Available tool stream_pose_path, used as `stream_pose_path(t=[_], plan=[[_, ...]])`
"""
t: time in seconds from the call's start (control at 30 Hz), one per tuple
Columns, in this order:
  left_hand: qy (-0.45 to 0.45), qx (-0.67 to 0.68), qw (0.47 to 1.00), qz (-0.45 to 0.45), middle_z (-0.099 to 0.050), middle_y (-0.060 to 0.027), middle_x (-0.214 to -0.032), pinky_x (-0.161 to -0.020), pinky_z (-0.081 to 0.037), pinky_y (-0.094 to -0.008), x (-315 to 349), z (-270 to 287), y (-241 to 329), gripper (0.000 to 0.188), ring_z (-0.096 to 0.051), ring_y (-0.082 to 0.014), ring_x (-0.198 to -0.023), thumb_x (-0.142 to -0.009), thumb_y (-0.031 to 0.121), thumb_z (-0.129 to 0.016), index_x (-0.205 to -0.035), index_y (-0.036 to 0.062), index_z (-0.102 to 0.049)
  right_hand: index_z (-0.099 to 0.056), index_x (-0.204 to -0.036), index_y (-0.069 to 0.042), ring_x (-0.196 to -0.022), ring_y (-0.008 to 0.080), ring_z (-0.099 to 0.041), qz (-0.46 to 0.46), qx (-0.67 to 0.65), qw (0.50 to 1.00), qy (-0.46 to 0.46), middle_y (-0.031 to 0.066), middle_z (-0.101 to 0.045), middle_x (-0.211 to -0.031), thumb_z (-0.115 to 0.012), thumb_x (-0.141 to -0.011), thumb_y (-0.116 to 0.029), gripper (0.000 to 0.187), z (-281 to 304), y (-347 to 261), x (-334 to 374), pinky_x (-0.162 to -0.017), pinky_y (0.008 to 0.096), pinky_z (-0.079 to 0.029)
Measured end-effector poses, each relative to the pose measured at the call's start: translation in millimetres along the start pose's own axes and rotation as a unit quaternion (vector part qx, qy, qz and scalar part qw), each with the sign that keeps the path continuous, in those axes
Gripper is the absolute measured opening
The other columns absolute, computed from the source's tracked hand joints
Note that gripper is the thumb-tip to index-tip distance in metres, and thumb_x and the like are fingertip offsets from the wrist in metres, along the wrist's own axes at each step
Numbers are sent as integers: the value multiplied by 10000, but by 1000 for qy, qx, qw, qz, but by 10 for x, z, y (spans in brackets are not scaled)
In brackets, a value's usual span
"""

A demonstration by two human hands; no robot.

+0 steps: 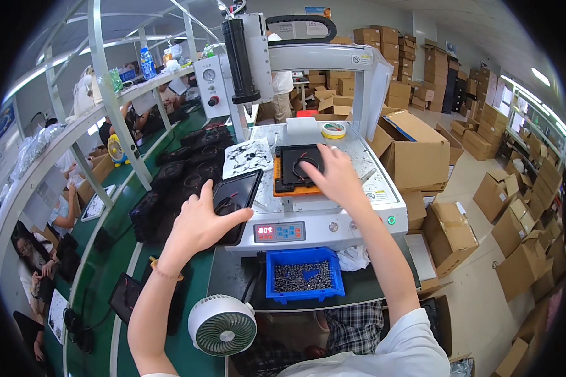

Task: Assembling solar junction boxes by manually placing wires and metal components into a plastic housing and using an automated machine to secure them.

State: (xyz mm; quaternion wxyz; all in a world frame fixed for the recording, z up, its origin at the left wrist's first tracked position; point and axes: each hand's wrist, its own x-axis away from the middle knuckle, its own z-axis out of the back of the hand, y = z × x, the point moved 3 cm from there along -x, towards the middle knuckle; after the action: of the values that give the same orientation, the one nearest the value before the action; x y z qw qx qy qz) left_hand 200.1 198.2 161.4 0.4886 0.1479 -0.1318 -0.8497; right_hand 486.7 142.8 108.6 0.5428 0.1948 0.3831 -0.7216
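My left hand (198, 223), fingers and thumb spread, is over the near edge of a black rectangular casing (246, 186) with thin wires, left of the machine's bed. Whether it touches the casing I cannot tell. My right hand (343, 179) reaches to a second black casing (289, 164) on an orange fixture (278, 182). Its thumb and forefinger are apart at the casing's right side, by a loop of black and red wire (302, 162). The other right fingers are partly hidden. A white benchtop machine (383, 217) carries the fixture, with a black cylinder (238, 63) hanging above.
A blue bin (274, 289) of small dark parts and a white fan (223, 327) stand near me. Stacked black casings (188, 169) cover the green bench at left. A white tray (248, 157) and yellow tape roll (333, 130) lie behind. Cardboard boxes (415, 151) crowd the right.
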Motion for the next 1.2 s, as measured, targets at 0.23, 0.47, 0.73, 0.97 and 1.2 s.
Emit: stream_pose_path(t=[0.23, 0.47, 0.73, 0.97, 1.2], plan=[[6, 7, 998, -57, -541, -274, -1146, -962, -433, -403, 358, -22, -7, 1107, -528, -376, -1110, -690, 664, -671, -1437, -69, -311, -567, -1168, -1, -970, 341, -584, 7, 51, 990, 134, 165, -615, -1034, -599, -856, -29, 315, 699, 894, 1627, -845, 414, -468], [-22, 31, 989, -142, -529, -274, -1136, -939, -439, -393, 419, -281, 398, 1124, -530, -364, -1078, -691, 636, -688, -1441, -93, -275, -499, -1275, -3, -1146, 349, -554, 32, 40, 992, 115, 169, -610, -1182, -672, -805, -45, 502, 672, 973, 1896, -955, 410, -457], [-39, 8, 973, -228, -527, -291, -1048, -855, -475, -425, 711, -515, 611, 1104, -544, -400, -952, -670, 616, -718, -1392, -118, -320, -515, -1285, 6, -997, 294, -610, 2, -99, 989, 114, 156, -624, -1089, -620, -887, -69, 418, 784, 507, 1852, -878, 380, -483], [-80, 10, 955, -285, -505, -232, -972, -790, -443, -393, 988, -751, 698, 1122, -509, -364, -887, -634, 574, -764, -1403, -106, -311, -418, -1406, -2, -917, 188, -688, -283, -719, 613, -165, 131, -658, -1101, -438, -1032, -246, 447, 447, -42, 2010, -803, 345, -585], [-216, 482, 848, -42, -564, -121, -1048, -862, -455, -312, 919, -1032, 134, 679, -574, -219, -966, -954, 357, -543, -1435, -43, -278, -362, -1394, 97, -926, 207, -699, -332, -790, 489, -162, 176, -651, -1140, -394, -1017, -152, 453, 494, -46, 2181, -766, 328, -594]])
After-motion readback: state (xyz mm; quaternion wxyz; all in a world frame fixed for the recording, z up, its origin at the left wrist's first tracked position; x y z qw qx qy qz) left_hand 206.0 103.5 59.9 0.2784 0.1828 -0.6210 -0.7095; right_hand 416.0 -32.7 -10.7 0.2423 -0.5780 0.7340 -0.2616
